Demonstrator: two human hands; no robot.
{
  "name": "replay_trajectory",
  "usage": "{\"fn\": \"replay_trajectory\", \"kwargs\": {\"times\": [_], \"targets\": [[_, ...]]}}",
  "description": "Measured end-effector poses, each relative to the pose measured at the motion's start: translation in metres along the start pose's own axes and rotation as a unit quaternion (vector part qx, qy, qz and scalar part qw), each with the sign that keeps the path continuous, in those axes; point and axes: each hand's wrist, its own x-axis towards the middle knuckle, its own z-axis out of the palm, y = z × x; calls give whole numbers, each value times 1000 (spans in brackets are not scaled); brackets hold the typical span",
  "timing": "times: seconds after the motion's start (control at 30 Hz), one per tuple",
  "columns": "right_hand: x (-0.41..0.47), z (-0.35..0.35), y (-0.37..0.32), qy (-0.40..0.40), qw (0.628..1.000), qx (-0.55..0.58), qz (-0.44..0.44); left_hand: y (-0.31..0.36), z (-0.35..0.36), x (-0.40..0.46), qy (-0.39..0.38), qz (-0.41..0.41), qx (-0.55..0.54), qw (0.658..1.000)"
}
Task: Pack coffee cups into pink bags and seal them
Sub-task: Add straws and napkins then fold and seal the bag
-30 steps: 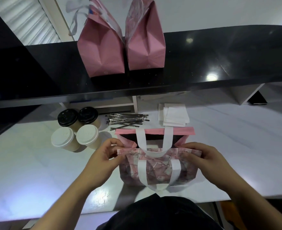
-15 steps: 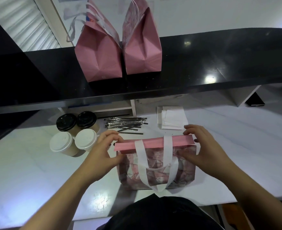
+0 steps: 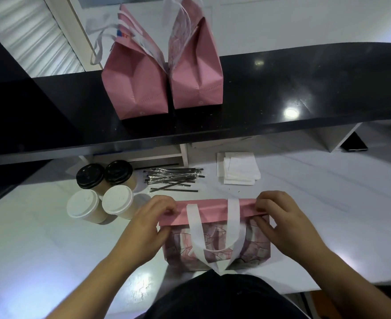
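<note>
A pink patterned bag (image 3: 215,240) with white handles stands on the white counter in front of me, its top edge folded over into a plain pink band. My left hand (image 3: 143,229) pinches the band's left end. My right hand (image 3: 282,222) pinches the right end. To the left of the bag stand two cups with white lids (image 3: 82,207) (image 3: 118,200) and, behind them, two with black lids (image 3: 90,176) (image 3: 119,172). What is inside the bag is hidden.
Two more pink bags (image 3: 135,84) (image 3: 195,72) stand upright on the raised black shelf (image 3: 305,93) at the back. A pile of wrapped black straws (image 3: 173,179) and a stack of white napkins (image 3: 238,168) lie on the counter behind the bag.
The bag's open mouth has been closed and its top folded down into a pink band. Both hands moved from the near edge up to the ends of the fold.
</note>
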Motion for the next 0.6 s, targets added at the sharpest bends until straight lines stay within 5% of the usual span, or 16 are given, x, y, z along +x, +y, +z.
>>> {"fn": "replay_trajectory", "kwargs": {"times": [0.37,0.6], "targets": [[1,-2,-3,13,999,-11,36,0,-5,3,-2,22,30,999],[12,-13,-10,-56,996,-62,-9,3,-7,10,-17,50,90,995]]}}
